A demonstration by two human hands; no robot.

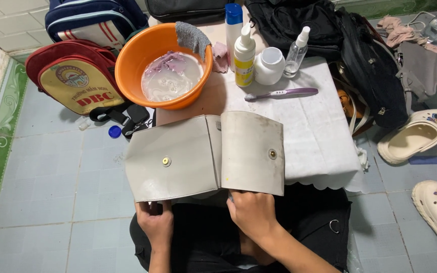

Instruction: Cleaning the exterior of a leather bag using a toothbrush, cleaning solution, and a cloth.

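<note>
A pale grey faux-leather flap bag [206, 154], opened out flat with its flap lifted, is held up over the near edge of the counter with a white cloth [314, 136], in front of the person's lap. It looks light and pliable rather than stiff: the panels bend along the fold in the middle, and the smooth coated surface is likely a little slick, more so if wet. Two brass snap studs [166, 161] sit on the panels and give no real purchase, so the lower hem, where both hands already are, seems the soundest place to hold it. The left hand [156, 222] is curled closed on the bottom edge of the left panel, fingers tucked behind it. The right hand [254, 215] pinches the bottom edge of the right panel, thumb side forward, the grip nearly shut around the thin material. On the counter beyond stand an orange plastic basin of cloudy water [164, 65] with a grey rag [193, 38] draped on its rim, a yellow and white squeeze bottle [244, 56], a white jar [269, 65], a clear spray bottle [297, 53] and a purple toothbrush [281, 93]. Backpacks lie on the tiled floor [46, 167] to the left, cream clogs [414, 136] to the right.
</note>
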